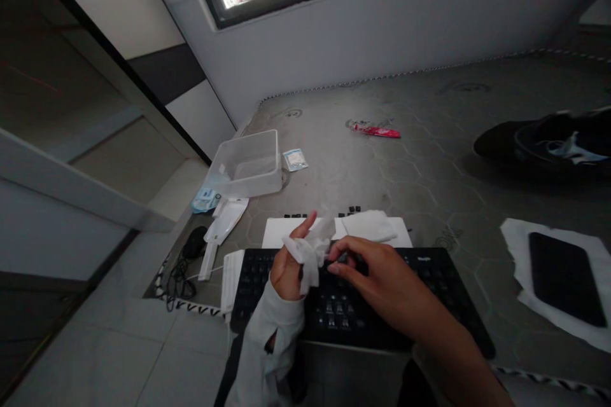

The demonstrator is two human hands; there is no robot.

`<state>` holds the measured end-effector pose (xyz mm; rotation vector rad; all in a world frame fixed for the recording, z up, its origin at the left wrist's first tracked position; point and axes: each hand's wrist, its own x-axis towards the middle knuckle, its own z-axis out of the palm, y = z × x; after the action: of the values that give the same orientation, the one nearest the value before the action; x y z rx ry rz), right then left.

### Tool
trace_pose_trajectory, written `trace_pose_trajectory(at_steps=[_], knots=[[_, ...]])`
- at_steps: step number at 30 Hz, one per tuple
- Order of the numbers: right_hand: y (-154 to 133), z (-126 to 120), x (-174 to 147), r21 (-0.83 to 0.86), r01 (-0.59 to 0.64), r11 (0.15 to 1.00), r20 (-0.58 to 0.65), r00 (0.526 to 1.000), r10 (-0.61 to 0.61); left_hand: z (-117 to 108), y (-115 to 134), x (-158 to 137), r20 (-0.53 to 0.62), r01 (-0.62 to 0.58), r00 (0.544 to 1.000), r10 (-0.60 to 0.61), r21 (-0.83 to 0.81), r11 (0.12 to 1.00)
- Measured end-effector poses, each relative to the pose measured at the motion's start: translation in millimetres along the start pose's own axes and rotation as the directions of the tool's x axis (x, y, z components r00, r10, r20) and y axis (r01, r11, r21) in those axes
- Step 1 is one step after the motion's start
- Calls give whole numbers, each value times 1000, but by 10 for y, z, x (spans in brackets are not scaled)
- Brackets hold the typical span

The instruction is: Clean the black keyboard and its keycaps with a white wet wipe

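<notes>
A crumpled white wipe (312,251) lies across my left hand (286,270), which is closed on it with the thumb pointing up. Close by on the right, my right hand (367,264) is closed in a pinch at the wipe's edge; what sits between its fingertips is too small to make out. Both hands are above a black keyboard (442,273), where several keycaps are off in the lower middle. Behind it lies a white sheet (277,232) with a folded white cloth or tissue (370,226) on it. Several loose black keycaps (354,208) are lined up beyond the sheet.
A clear plastic box (258,187) stands at the back left near a small white packet (296,159). At left are a black mouse (195,241) and cable. A red cutter-like object (377,131), a black phone (566,280) on paper and a dark cap-like object (510,143) lie rightward.
</notes>
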<state>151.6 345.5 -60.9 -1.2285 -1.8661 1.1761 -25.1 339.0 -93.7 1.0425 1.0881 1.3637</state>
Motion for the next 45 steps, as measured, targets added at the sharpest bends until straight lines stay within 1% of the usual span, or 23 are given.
trace_pose_trajectory(at_steps=[2, 4, 6, 7, 9, 11, 13, 14, 16, 19, 22, 24, 25, 27, 29, 31, 33, 35, 36, 38, 40, 42, 45], knots=[[-20, -26, -21, 7, -3, 1000, 28, 1000, 3, -13, -4, 20, -40, -21, 999, 18, -83, 996], [-48, -68, -45, 10, 0, 1000, 9, 1000, 0, -24, -15, 37, -46, -19, 999, 10, -198, 980], [-73, -114, -67, 3, 15, 1000, -72, 997, -15, -40, -24, 46, -26, -12, 1000, 5, -283, 959], [-82, -133, -76, 0, 26, 1000, -126, 992, -26, -54, -27, 49, -30, -23, 999, 15, -297, 954], [-91, -154, -87, 8, 54, 999, -225, 973, -51, -92, -26, 49, -40, -49, 998, 39, -286, 957], [-96, -147, -89, 34, 96, 995, -288, 954, -82, -127, -18, 35, 10, -84, 996, 89, -222, 971], [-102, -115, -85, 56, 150, 987, -312, 942, -126, -130, -1, -1, 60, -112, 991, 121, -136, 984], [-107, -95, -82, 62, 174, 983, -308, 940, -147, -114, 12, -27, 66, -122, 989, 129, -95, 988], [-117, -53, -79, 59, 192, 980, -268, 948, -170, -58, 46, -84, 36, -133, 990, 135, -49, 990], [-126, -13, -81, 48, 157, 986, -155, 977, -148, 10, 110, -130, -13, -105, 994, 105, -30, 994], [-127, 1, -82, 114, 116, 987, 5, 993, -117, -41, 181, -80, -56, 23, 998, -26, -68, 997], [-131, 8, -74, 157, 82, 984, 75, 993, -95, -115, 230, -18, -29, 123, 991, -127, -122, 985], [-134, 13, -66, 160, 66, 985, 84, 993, -80, -144, 253, 9, 0, 167, 986, -169, -140, 976], [-141, 28, -48, 141, 52, 989, 59, 996, -60, -151, 289, 36, 30, 213, 977, -211, -165, 963], [-145, 48, -29, 108, 63, 992, 4, 998, -64, -79, 304, 18, -1, 200, 979, -204, -207, 958], [-144, 67, -16, 86, 77, 993, -71, 995, -71, 42, 289, -30, -74, 124, 986, -147, -255, 959], [-142, 81, -9, 60, 87, 994, -144, 987, -78, 155, 246, -80, -164, -5, 986, -40, -264, 964], [-145, 91, -6, 15, 97, 995, -204, 975, -92, 218, 194, -112, -211, -99, 976, 52, -217, 971], [-148, 95, -4, -7, 100, 995, -228, 969, -99, 229, 171, -120, -198, -107, 978, 71, -177, 978], [-154, 108, 1, -26, 98, 995, -275, 956, -102, 221, 143, -128, -122, -66, 991, 56, -82, 994], [-149, 126, 10, 10, 93, 996, -320, 944, -85, 199, 135, -127, -52, -30, 998, 30, 2, 1000], [-129, 144, 19, 71, 88, 994, -348, 936, -58, 177, 137, -119, -28, -29, 999, 31, 71, 997], [-79, 145, 23, 114, 100, 988, -305, 951, -61, 149, 131, -88, -32, -22, 999, 27, 141, 990]])
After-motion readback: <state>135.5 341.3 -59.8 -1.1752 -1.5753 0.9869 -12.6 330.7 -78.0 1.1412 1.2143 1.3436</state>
